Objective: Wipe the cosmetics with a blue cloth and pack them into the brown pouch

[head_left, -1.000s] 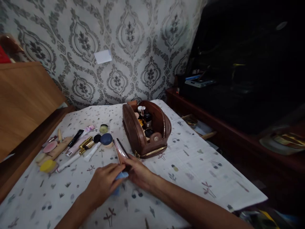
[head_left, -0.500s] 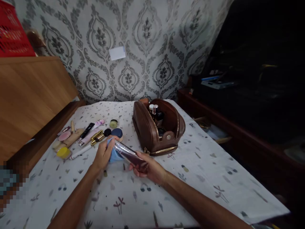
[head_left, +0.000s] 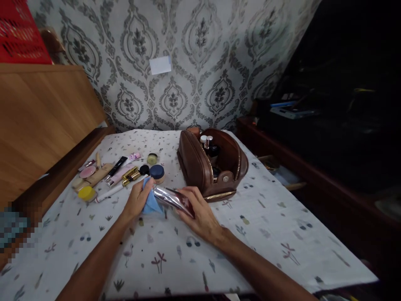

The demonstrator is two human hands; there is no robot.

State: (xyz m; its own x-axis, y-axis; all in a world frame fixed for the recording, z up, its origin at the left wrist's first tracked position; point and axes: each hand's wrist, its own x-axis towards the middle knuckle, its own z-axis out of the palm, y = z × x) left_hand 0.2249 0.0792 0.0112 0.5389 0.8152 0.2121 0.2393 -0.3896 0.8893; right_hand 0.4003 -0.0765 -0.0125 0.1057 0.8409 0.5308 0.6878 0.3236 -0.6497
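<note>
My left hand (head_left: pixel 140 198) is closed around a light blue cloth (head_left: pixel 152 205), pressed to the far-left end of a shiny silver and dark-red cylindrical container (head_left: pixel 171 197). Whether it is a bottle or a tube I cannot tell. My right hand (head_left: pixel 200 213) wraps round its lower right end from above, the back of the hand facing up. Just beyond stands a brown leather toiletry bag (head_left: pixel 196 167), unzipped, with several cosmetic bottles (head_left: pixel 213 149) inside. A blue-lidded jar (head_left: pixel 157 172) sits close behind my left hand.
Several cosmetics lie at the left: a yellow-lidded jar (head_left: pixel 87 193), a black tube (head_left: pixel 117 168), gold tubes (head_left: pixel 131 176) and a green jar (head_left: pixel 152 158). All rest on a printed white tablecloth (head_left: pixel 175 263). A wooden panel (head_left: pixel 46 125) borders the left; an open drawer (head_left: pixel 282 171) is at right.
My right hand has turned over, from fingers beneath the shiny container to back of the hand up. The container has rotated in the grip. The view has shifted slightly.
</note>
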